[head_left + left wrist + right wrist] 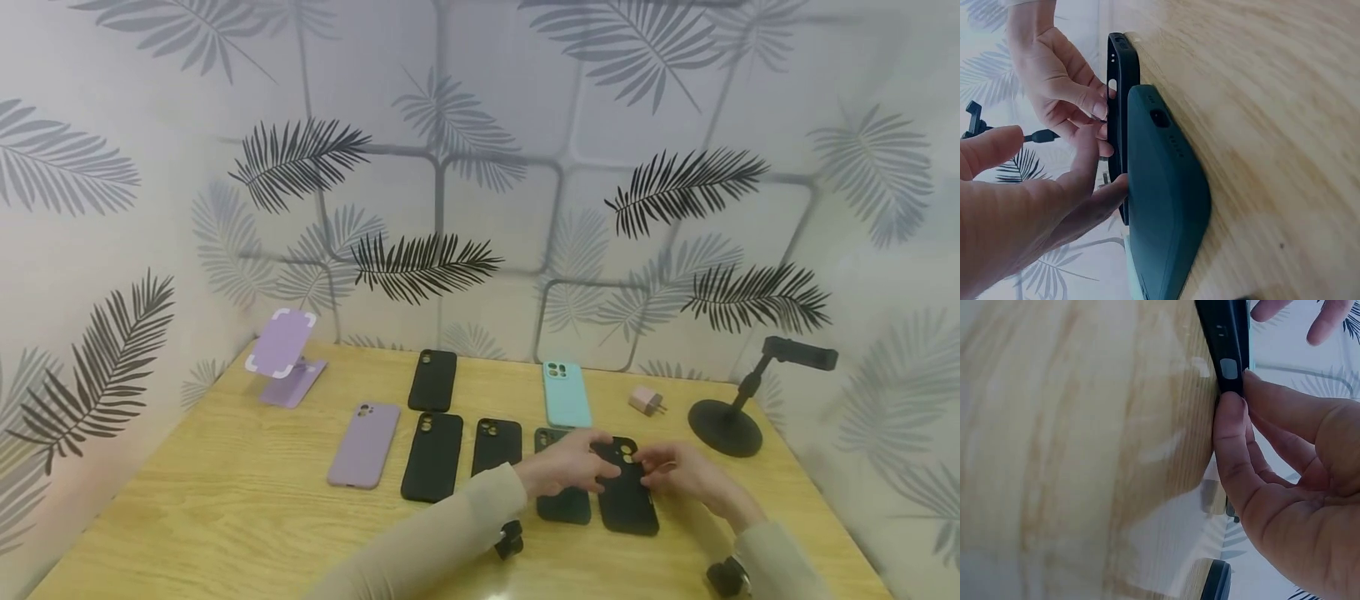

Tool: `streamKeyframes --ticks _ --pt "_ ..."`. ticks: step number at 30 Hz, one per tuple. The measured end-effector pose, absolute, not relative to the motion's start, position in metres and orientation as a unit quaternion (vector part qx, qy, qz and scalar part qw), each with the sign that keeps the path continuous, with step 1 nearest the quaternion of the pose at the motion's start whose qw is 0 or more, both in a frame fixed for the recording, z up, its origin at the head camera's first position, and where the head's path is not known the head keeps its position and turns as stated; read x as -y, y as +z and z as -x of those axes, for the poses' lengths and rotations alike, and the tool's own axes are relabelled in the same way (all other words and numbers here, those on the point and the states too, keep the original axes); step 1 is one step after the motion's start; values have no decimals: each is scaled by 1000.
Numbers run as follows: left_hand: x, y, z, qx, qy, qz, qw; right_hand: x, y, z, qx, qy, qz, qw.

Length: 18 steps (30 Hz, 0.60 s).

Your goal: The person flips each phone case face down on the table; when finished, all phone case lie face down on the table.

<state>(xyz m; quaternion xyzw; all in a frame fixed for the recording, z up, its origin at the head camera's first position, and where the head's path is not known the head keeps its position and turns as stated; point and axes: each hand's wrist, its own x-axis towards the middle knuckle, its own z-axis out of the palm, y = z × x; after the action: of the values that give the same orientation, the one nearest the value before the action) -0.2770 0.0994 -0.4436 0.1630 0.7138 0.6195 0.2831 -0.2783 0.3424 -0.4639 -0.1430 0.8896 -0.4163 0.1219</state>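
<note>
In the head view, my right hand (690, 477) is at the upper right edge of a black phone case (630, 507) with a camera cutout. The right wrist view shows its thumb and fingertips pinching a corner of that black case (1221, 334). My left hand (570, 463) reaches over a dark green phone case (564, 507), fingers extended toward the black case. In the left wrist view, a left fingertip is close to the green case (1163, 175); whether it touches cannot be told. The green case lies beside the black one.
Left of my hands lie three black phone cases (432, 457) and a lilac case (365, 446). A turquoise case (567, 396) lies behind. A pink charger plug (646, 400) and a black stand (726, 427) are at the right, a purple stand (283, 343) at the left.
</note>
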Motion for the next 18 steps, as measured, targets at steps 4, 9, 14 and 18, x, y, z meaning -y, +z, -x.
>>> streamKeyframes --ticks 4,9,14,18 --pt "-103 -443 276 -683 665 -130 272 -342 -465 277 -895 -411 126 119" --pt "-102 -446 276 -666 700 -97 237 -341 -464 277 -895 -414 116 117" --pt "-103 -450 280 -661 709 -84 230 -338 -463 276 -868 -462 109 147" --pt "-104 -451 281 -649 719 -81 236 -335 -459 276 -840 -502 103 179"
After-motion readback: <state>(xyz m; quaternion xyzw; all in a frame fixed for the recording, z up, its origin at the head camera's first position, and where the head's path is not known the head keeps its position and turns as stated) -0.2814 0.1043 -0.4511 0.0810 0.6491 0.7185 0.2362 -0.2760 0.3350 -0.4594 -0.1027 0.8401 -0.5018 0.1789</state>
